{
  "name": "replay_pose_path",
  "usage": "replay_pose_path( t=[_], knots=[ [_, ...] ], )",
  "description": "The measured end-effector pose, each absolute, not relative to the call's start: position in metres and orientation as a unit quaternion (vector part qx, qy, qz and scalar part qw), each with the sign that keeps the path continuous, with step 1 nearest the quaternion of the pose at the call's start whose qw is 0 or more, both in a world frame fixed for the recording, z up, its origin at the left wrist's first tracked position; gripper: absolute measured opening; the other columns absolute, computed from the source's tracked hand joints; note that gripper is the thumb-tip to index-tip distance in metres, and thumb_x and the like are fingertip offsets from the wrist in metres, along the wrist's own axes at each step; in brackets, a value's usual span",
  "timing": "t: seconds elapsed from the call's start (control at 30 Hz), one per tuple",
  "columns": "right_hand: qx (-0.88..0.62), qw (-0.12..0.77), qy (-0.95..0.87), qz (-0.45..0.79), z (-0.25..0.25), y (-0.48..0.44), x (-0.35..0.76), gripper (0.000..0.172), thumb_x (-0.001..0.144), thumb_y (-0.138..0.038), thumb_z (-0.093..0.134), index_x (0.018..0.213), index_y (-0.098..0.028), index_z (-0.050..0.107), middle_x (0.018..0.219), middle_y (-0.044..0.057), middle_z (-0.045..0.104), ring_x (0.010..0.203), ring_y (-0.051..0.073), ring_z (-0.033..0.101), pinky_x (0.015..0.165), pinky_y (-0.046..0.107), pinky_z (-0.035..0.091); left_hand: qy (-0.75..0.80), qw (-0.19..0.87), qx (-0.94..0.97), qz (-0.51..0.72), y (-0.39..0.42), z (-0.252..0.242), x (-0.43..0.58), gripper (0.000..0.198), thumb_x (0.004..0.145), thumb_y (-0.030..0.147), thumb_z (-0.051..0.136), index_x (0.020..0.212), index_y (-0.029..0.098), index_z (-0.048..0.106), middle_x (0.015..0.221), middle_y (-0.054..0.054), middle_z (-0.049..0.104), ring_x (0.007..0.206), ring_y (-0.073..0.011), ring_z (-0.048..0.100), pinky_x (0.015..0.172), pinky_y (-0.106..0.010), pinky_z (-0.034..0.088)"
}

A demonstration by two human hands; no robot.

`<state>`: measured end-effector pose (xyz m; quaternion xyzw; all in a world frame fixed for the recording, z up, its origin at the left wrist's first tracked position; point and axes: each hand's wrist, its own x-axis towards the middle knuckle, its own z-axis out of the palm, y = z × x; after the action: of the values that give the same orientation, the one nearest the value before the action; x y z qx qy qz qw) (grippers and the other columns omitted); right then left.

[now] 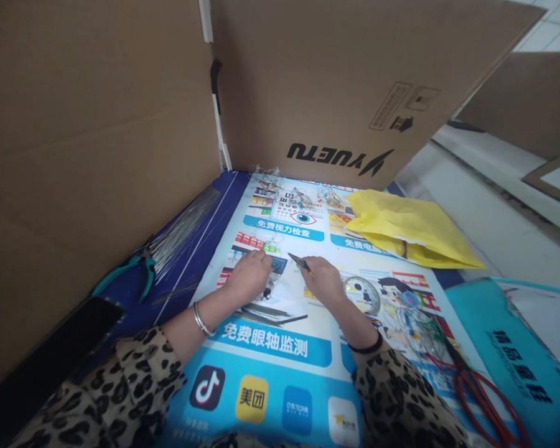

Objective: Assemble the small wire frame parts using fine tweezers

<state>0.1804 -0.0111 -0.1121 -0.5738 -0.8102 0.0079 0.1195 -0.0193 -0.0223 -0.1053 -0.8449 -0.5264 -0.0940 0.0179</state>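
My left hand [252,277], with a silver bangle at the wrist, is closed in a pinch over the printed sheet. Fine looped wire [275,238] shows at its fingertips; its full shape is too faint to make out. My right hand [324,281] is wrapped round small pointed-nose pliers [298,260]. Their dark tip points left toward my left fingers, a short gap away. Most of the handle is hidden in the palm. A clear round dish [363,295] with small dark bits lies just right of my right hand.
Teal-handled pliers [144,274] and a bundle of thin metal wires [184,230] lie left. A yellow bag [410,227], red-handled scissors [488,398] and a teal box [508,336] are right. Cardboard walls [308,81] stand behind and left. Tangled wire [303,198] lies at the back.
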Motion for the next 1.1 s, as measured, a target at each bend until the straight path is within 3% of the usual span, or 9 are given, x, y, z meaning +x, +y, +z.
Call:
replay_pose_path(
  t=[0.27,0.5,0.67,1.1],
  knots=[
    [-0.572,0.119,-0.811,0.015,-0.11,-0.011,0.18,0.021,0.086,-0.032,0.042,0.093,-0.02,0.058,0.087,0.004,0.063,0.086,0.016,0.053,0.069,0.024,0.036,-0.546,0.013,-0.835,-0.067,-0.034,-0.09,-0.023,0.024,0.082,0.033,0.048,0.091,0.012,0.056,0.091,-0.012,0.056,0.088,-0.026,0.052,0.074,-0.036,0.041],
    [-0.567,0.111,-0.816,0.03,-0.107,-0.011,0.18,0.018,0.084,-0.027,0.044,0.092,-0.02,0.058,0.087,0.004,0.063,0.086,0.016,0.053,0.07,0.023,0.036,-0.526,-0.074,-0.847,-0.013,-0.035,-0.072,-0.037,0.015,0.08,0.02,0.044,0.088,0.017,0.056,0.094,-0.009,0.057,0.088,-0.0218,0.053,0.071,-0.032,0.042],
    [-0.557,0.114,-0.822,0.031,-0.109,-0.011,0.18,0.018,0.084,-0.027,0.045,0.094,-0.02,0.058,0.087,0.004,0.063,0.086,0.016,0.053,0.071,0.023,0.036,-0.528,-0.065,-0.847,-0.009,-0.033,-0.078,-0.035,0.019,0.08,0.012,0.038,0.088,0.016,0.055,0.095,-0.01,0.057,0.09,-0.0223,0.053,0.072,-0.032,0.042],
    [-0.514,0.098,-0.852,-0.02,-0.11,-0.015,0.179,0.018,0.083,-0.023,0.044,0.091,-0.022,0.06,0.081,0.004,0.063,0.083,0.017,0.05,0.068,0.025,0.032,-0.577,-0.123,-0.808,-0.004,-0.027,-0.081,-0.034,0.023,0.087,0.027,0.031,0.098,0.017,0.049,0.09,-0.009,0.062,0.077,-0.0227,0.059,0.064,-0.03,0.04]
  ],
)
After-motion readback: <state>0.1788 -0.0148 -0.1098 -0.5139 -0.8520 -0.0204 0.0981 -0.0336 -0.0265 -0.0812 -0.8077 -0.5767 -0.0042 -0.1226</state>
